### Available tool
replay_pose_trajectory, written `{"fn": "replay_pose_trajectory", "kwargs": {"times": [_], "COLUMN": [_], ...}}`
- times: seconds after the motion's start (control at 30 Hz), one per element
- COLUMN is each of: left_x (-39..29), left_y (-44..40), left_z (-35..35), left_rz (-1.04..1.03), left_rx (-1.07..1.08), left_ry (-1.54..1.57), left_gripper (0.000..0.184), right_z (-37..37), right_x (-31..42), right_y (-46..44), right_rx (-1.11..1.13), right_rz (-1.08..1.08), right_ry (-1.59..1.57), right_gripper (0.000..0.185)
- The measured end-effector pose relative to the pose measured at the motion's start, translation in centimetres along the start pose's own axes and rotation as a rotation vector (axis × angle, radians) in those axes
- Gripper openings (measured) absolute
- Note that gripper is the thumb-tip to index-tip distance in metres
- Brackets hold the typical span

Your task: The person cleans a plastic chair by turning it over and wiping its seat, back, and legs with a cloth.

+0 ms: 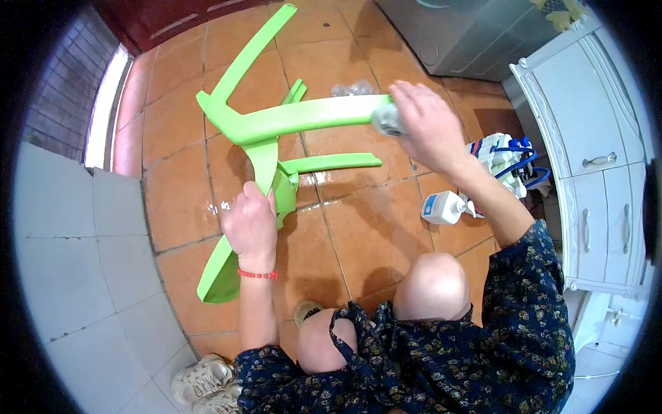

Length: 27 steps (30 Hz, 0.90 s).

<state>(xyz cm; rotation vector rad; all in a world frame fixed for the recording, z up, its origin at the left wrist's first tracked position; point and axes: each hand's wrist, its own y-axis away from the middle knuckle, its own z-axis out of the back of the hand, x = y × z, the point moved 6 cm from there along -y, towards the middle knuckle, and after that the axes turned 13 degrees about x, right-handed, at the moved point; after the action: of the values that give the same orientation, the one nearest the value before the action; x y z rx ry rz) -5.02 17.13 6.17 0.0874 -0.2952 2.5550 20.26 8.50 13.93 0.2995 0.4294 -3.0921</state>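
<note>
Floor of orange tiles (pixel 324 248), glossy with apparent wet patches, between a pale tiled wall (pixel 65 255) on the left and a white cabinet (pixel 586 103) on the right, with a grey appliance (pixel 469 34) at the far side; on this floor, before the knees of a crouching person (pixel 414 359), a green plastic chair (pixel 300 116), apparently tipped over, with long members pointing several ways; probably light for its bulk, stiff near the joints, slightly springy toward the free ends; smooth-faced, hence likely slippery if damp, though hardly fragile; best gripped at a narrow edge close to a joint, as a guard against turning; left hand (pixel 249 222) curled tightly around such a narrow part; right hand (pixel 429 124) closed over a grey-white wad (pixel 387 123), perhaps cloth, against the end of one long member; among containers, below the right forearm, a white bottle (pixel 440 208) with a blue label, opaque, of unseen contents; just beside it, a cluster of blue-looped packages (pixel 502 148), too crowded for any reading of contents; beyond the chair, a clear plastic object (pixel 353 88), impossible to identify as container or wrapping.
</note>
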Motion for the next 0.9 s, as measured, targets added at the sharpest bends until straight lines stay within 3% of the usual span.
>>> {"fn": "replay_pose_trajectory", "kwargs": {"times": [0.07,0.2,0.3,0.4,0.63,0.73,0.83,0.9], "left_x": [-0.4,-0.3,-0.3,-0.3,-0.5,-0.4,-0.5,-0.3], "left_y": [0.0,-0.2,0.2,0.2,0.3,0.3,0.2,0.1], "left_z": [-0.1,0.5,0.1,0.0,0.4,0.4,0.2,0.0], "left_rz": [-0.012,-0.02,-0.018,-0.046,-0.048,-0.035,-0.027,-0.036], "left_rx": [0.003,0.019,0.026,0.025,0.03,0.03,0.066,0.075], "left_ry": [0.021,0.008,-0.035,-0.054,-0.048,-0.059,-0.028,0.02], "left_gripper": [0.037,0.037,0.037,0.038,0.036,0.035,0.034,0.033], "right_z": [-1.6,-2.1,-1.9,-2.0,-0.6,-0.2,-0.7,-0.5], "right_x": [3.0,12.4,11.7,9.0,-0.8,-3.7,-5.9,-6.8], "right_y": [-2.3,-10.7,-9.5,-7.1,0.5,3.3,4.9,5.4], "right_rx": [-0.078,0.252,0.036,-0.017,0.227,0.224,0.364,0.332], "right_rz": [0.118,0.201,0.294,0.282,-0.047,-0.175,-0.366,-0.348], "right_ry": [-0.179,-0.205,-0.278,-0.283,-0.119,-0.213,-0.439,-0.347], "right_gripper": [0.053,0.046,0.047,0.049,0.077,0.078,0.082,0.082]}}
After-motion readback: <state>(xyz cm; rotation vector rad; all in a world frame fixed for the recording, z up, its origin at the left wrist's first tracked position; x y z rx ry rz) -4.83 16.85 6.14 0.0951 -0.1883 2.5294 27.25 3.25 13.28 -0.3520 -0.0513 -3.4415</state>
